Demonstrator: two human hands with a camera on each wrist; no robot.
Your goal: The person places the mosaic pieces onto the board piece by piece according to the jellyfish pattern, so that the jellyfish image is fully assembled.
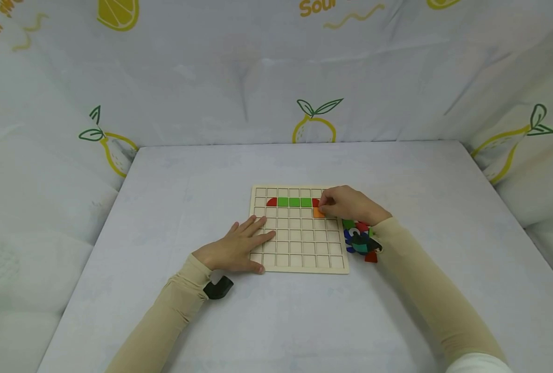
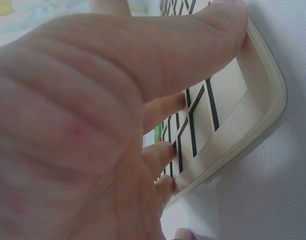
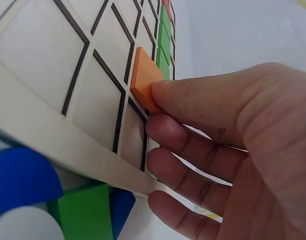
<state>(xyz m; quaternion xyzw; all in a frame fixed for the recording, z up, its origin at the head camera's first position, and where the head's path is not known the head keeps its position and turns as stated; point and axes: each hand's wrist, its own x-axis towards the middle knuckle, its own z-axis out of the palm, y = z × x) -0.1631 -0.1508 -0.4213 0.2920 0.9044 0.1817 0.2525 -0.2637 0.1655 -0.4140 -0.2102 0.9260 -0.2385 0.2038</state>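
Note:
A wooden grid board (image 1: 295,243) lies flat on the table. Along one of its upper rows run green square tiles (image 1: 294,202) with a red rounded piece (image 1: 272,202) at the left end and another red piece (image 1: 315,202) at the right. My right hand (image 1: 348,203) pinches an orange square tile (image 3: 145,80) by its edge, just below that right red piece, with the thumb on it and the other fingers curled. Spread over the board's left edge, my left hand (image 1: 239,247) rests with straight fingers, the thumb (image 2: 192,45) near the lower left corner.
A small pile of colored pieces (image 1: 360,241) sits against the board's right side, partly under my right wrist. Among them are a blue rounded piece (image 3: 23,175) and a green one (image 3: 85,212). Lemon-printed white cloth (image 1: 201,93) hangs behind the table.

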